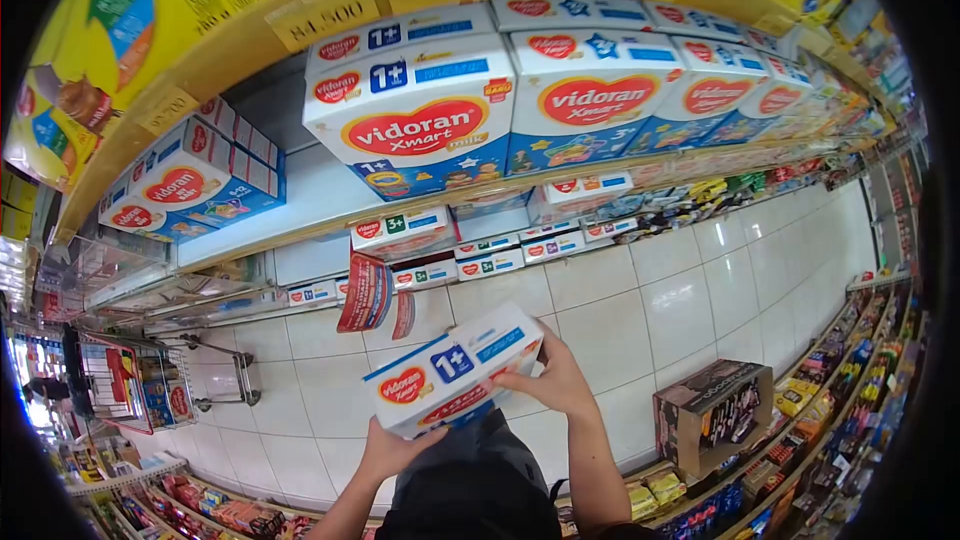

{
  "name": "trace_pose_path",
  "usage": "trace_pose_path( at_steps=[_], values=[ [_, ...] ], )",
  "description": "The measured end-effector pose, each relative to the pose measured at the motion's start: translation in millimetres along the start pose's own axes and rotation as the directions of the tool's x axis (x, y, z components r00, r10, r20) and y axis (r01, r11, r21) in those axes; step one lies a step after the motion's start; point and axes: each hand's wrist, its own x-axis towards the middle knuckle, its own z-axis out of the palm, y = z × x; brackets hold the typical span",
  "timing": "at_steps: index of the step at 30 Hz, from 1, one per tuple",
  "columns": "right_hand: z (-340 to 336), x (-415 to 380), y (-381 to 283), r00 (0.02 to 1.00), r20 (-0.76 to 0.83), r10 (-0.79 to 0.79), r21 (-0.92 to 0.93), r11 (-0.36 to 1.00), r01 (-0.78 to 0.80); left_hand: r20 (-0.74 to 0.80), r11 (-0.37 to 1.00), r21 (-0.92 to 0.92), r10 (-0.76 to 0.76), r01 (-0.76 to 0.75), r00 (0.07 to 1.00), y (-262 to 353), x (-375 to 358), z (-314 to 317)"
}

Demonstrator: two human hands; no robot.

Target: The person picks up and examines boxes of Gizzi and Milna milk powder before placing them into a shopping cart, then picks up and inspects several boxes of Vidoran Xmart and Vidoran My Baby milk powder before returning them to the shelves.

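A white and blue Vidoran Xmart milk box point(452, 368) marked 1+ is held in front of my body, its top face turned up and tilted. My left hand point(398, 446) grips its lower left end, thumb along the front side. Around the right end is my right hand point(548, 376), with the thumb pressed on the front side. Ahead, a shelf carries a matching 1+ milk box point(410, 120) and 3+ milk boxes point(596, 90) in a row.
More Vidoran boxes point(190, 185) stand on the shelf's left part. Red hanging leaflets point(366, 292) stick out below the shelf. On the tiled floor point(600, 340) are a shopping cart point(145, 380) at left and an open cardboard box point(712, 415) at right. Snack shelves point(800, 430) run behind me.
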Motion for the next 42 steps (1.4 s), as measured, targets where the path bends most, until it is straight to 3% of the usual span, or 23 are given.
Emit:
trace_pose_path(
  at_steps=[2,5,8,14,18,21,22,25,26,28,29,30,32,34,36,37,39,41,42],
  values=[
    [-5.3,-9.5,-10.8,0.995,-0.064,-0.075,0.024,0.997,0.076,0.012,0.994,0.096,0.050,-0.051,0.999,10.7,3.7,4.9],
    [-22.0,-16.9,-30.2,0.970,-0.101,-0.222,-0.218,0.956,0.196,-0.090,0.971,0.100,0.227,-0.218,0.970,57.0,4.4,28.9],
    [-26.3,-14.6,-51.7,0.945,-0.154,-0.287,-0.130,0.954,0.269,-0.140,0.926,0.035,0.378,-0.377,0.915,86.8,11.5,45.5],
    [-34.1,16.1,-97.6,0.915,-0.192,-0.355,-0.140,0.933,0.332,-0.143,0.889,-0.112,0.427,-0.444,0.893,118.6,38.6,54.6],
    [-39.3,36.6,-109.1,0.913,-0.174,-0.369,-0.215,0.919,0.330,-0.228,0.861,0.000,0.495,-0.508,0.839,143.2,48.7,55.5],
    [-37.0,46.4,-117.9,0.909,-0.161,-0.383,-0.146,0.921,0.362,-0.242,0.864,-0.082,0.467,-0.498,0.851,138.5,61.2,58.4],
    [-34.8,48.0,-117.4,0.923,-0.174,-0.344,-0.081,0.939,0.334,-0.275,0.897,-0.028,0.418,-0.442,0.866,141.7,57.6,59.8],
    [-40.0,59.1,-111.2,0.863,-0.080,-0.500,-0.224,0.852,0.473,-0.335,0.934,0.074,0.353,-0.349,0.874,132.9,52.7,67.2],
    [-45.1,64.8,-109.0,0.844,-0.019,-0.536,-0.260,0.818,0.513,-0.353,0.914,0.165,0.405,-0.370,0.844,126.7,49.7,71.0],
    [-65.1,67.4,-122.0,0.842,0.096,-0.531,-0.381,0.762,0.523,-0.371,0.927,0.252,0.358,-0.278,0.857,124.8,41.7,72.0],
    [-75.8,68.1,-134.9,0.838,0.161,-0.521,-0.433,0.726,0.534,-0.384,0.922,0.285,0.362,-0.264,0.849,115.1,40.5,71.8],
    [-86.9,68.8,-153.7,0.837,0.110,-0.535,-0.508,0.694,0.511,-0.401,0.930,0.279,0.338,-0.238,0.851,109.7,34.9,73.5],
    [-117.0,77.2,-193.9,0.659,0.189,-0.728,-0.691,0.378,0.616,-0.432,0.943,0.267,0.303,-0.200,0.850,105.4,24.6,81.7],
    [-130.6,84.7,-232.9,0.537,0.299,-0.789,-0.786,0.115,0.608,-0.482,0.961,0.192,0.269,-0.199,0.834,108.2,22.3,100.9],
    [-140.4,102.2,-252.2,0.479,0.470,-0.741,-0.805,-0.136,0.578,-0.538,0.971,0.163,0.236,-0.175,0.809,102.8,25.3,119.2],
    [-143.2,110.0,-256.6,0.454,0.548,-0.702,-0.791,-0.258,0.555,-0.591,0.969,0.046,0.221,-0.241,0.776,97.4,31.7,129.7],
    [-148.1,125.6,-262.1,0.527,0.594,-0.608,-0.789,-0.313,0.528,-0.643,0.937,-0.024,0.253,-0.349,0.723,99.9,42.7,147.6],
    [-150.1,141.6,-263.5,0.615,0.609,-0.501,-0.793,-0.387,0.469,-0.660,0.921,-0.074,0.243,-0.383,0.711,103.6,48.9,162.0],
    [-148.1,147.3,-268.3,0.656,0.621,-0.430,-0.781,-0.407,0.473,-0.661,0.937,-0.109,0.180,-0.331,0.729,104.9,50.6,167.2]
  ],
)
